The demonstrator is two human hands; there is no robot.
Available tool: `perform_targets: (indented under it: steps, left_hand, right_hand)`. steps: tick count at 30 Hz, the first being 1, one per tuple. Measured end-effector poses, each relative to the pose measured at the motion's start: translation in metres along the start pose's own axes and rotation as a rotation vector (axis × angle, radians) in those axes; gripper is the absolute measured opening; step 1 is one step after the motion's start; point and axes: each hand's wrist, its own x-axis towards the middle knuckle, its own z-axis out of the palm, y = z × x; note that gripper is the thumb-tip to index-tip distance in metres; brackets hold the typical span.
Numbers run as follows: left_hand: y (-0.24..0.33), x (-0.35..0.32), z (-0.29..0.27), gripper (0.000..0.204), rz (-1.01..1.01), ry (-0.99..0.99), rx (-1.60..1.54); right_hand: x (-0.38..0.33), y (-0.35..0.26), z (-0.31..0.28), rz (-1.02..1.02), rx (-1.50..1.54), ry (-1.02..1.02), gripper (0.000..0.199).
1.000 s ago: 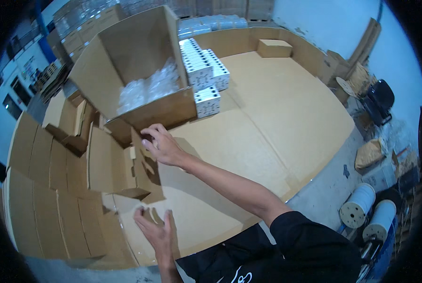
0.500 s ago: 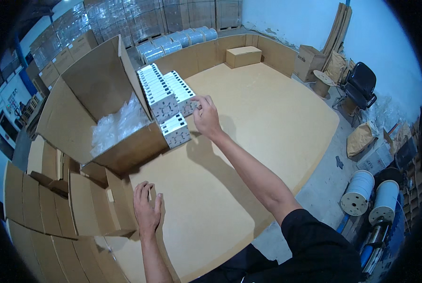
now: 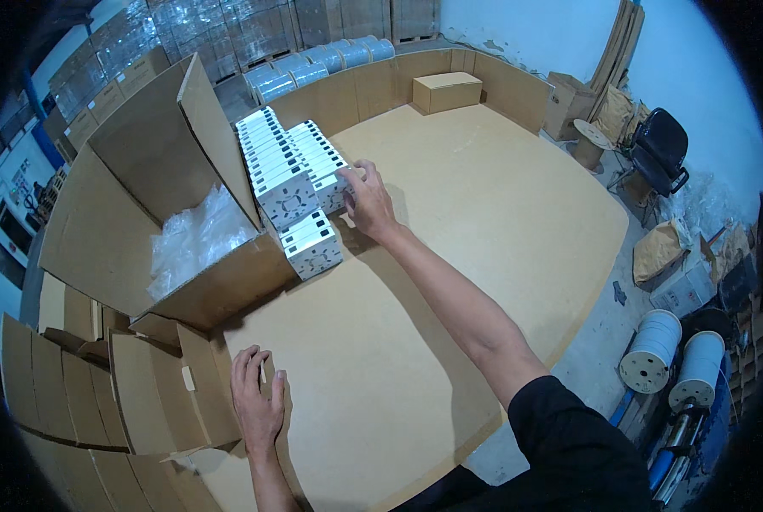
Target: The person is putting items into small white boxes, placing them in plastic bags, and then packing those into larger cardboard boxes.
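Beside the big open carton, white boxes with dark markings stand in two close rows, a left row and a right row. A shorter lower group of the same boxes sits at the near end. My right hand is at the near end of the right row, fingers curved and apart, fingertips at the end box's edge; no box is lifted. My left hand hovers or rests over the table beside a small open cardboard box, thumb apart from the fingers, holding nothing.
The big carton has clear plastic wrap inside and raised flaps. Flattened-looking cardboard boxes line the left. A closed carton stands at the table's far edge, along a cardboard border. Cable reels and a chair stand on the floor at right.
The view has shifted slightly, so the carton and rows appear further left. My right hand's fingers have spread a little at the end of the right row. The left hand keeps its pose.
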Motion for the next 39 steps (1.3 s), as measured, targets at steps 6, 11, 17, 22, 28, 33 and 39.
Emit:
perform_targets:
  steps: [6, 11, 17, 22, 28, 33, 39]
  left_hand:
    - [-0.001, -0.002, 0.002, 0.036, 0.002, 0.017, -0.026]
    - [0.003, 0.003, 0.001, 0.033, -0.007, 0.018, -0.046]
    - [-0.012, 0.003, 0.007, 0.027, 0.016, 0.034, -0.127]
    - [-0.011, 0.004, 0.008, 0.026, -0.060, 0.108, -0.404]
    - [-0.016, -0.001, 0.001, 0.024, -0.305, -0.058, -0.857]
    - [-0.017, 0.003, -0.003, 0.034, -0.403, -0.067, -1.118]
    - [-0.035, 0.014, 0.005, 0.035, -0.374, 0.102, -1.290]
  right_hand:
    - [-0.001, 0.000, -0.018, -0.049, -0.007, -0.127, 0.046]
    - [-0.008, 0.004, -0.042, -0.072, -0.065, -0.195, 0.036]
    - [-0.052, -0.013, -0.100, 0.053, -0.046, -0.241, 0.031]
    - [-0.089, -0.069, -0.128, 0.053, 0.029, -0.242, 0.030]
    - [-0.117, -0.140, -0.108, -0.032, 0.225, -0.385, 0.029]
    - [-0.133, -0.195, -0.076, -0.113, 0.389, -0.453, 0.032]
    - [-0.151, -0.215, -0.048, -0.101, 0.544, -0.431, 0.033]
